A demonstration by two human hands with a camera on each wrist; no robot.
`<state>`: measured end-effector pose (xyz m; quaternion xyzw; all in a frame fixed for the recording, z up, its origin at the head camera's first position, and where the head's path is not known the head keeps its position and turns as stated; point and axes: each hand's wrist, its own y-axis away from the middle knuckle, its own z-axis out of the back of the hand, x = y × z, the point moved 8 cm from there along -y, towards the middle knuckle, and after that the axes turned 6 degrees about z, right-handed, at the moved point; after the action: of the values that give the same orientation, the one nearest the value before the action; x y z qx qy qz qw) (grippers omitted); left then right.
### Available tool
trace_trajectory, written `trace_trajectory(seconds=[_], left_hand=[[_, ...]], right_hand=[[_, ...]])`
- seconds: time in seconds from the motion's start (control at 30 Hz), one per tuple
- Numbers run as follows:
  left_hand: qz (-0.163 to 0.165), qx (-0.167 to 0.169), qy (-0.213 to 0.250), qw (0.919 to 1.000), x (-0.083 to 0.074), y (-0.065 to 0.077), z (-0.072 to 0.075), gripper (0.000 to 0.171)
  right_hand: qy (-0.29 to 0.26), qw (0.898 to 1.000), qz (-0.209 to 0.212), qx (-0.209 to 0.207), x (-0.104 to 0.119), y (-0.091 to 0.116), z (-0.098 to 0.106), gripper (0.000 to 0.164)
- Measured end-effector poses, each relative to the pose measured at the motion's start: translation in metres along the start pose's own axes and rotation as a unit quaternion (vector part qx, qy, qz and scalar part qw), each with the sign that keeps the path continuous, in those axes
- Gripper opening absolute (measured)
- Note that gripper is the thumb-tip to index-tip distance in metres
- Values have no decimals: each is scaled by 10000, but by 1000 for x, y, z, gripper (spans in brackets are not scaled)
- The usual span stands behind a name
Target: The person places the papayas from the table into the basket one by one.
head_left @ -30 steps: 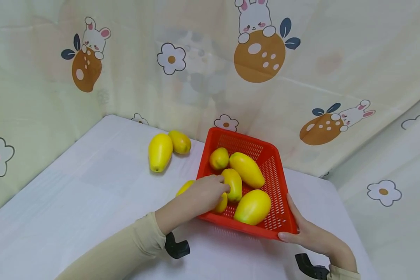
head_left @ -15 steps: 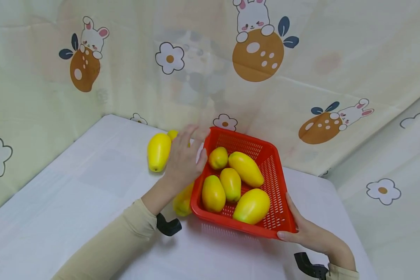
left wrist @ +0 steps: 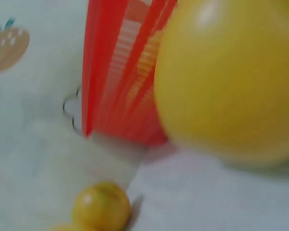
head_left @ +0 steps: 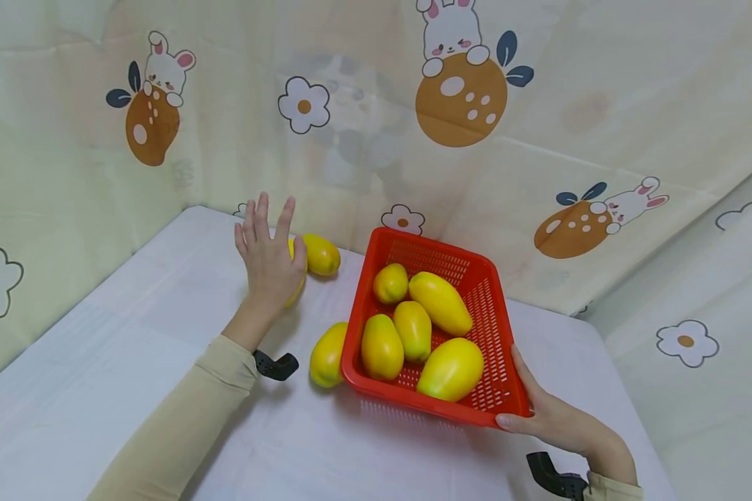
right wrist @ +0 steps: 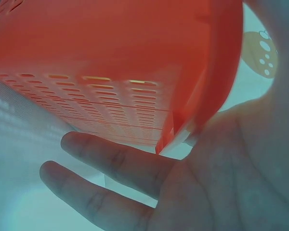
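Gripping the front right corner of the red basket, the right hand sets its thumb on the rim and its fingers outside the wall; the right wrist view shows two fingers stretched out past the slotted side. This hold probably steadies the basket, though whether it bears any weight cannot be told. The left hand, fingers straight and spread wide, is over a long fruit on the desk, hiding most of it; contact is uncertain, and the left wrist view shows no fingers. The wide spread would suit so broad and rounded a body. Just beside that fruit, toward the basket, lies a shorter fruit, near the curtain. Another fruit rests at the basket's left side, partly covered by the rim; whether the two touch is unclear. Inside are five yellow fruits, grouped loosely, one long piece slanting behind the front ones. The raised walls presumably keep these rounded shapes from rolling, a restraint lacking for the three outside.
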<state>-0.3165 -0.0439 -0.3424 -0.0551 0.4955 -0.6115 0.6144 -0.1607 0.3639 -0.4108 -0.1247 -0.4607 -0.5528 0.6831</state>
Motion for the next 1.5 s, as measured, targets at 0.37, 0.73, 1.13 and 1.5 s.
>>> trace_trajectory(seconds=[0.37, 0.73, 1.13, 1.5], left_hand=[[487, 1373, -1175, 9823, 46, 7, -36, 60], [885, 2453, -1133, 9587, 64, 22, -64, 57], [549, 2431, -380, 9677, 48, 27, -75, 43], [705, 2715, -405, 9590, 48, 36, -79, 63]], right_hand=[[5, 10000, 53, 26, 1, 0, 0, 102], [1, 9998, 212, 48, 4, -1, -1, 105], [-6, 10000, 46, 5, 1, 0, -1, 101], [-62, 9998, 160, 71, 3, 0, -1, 103]])
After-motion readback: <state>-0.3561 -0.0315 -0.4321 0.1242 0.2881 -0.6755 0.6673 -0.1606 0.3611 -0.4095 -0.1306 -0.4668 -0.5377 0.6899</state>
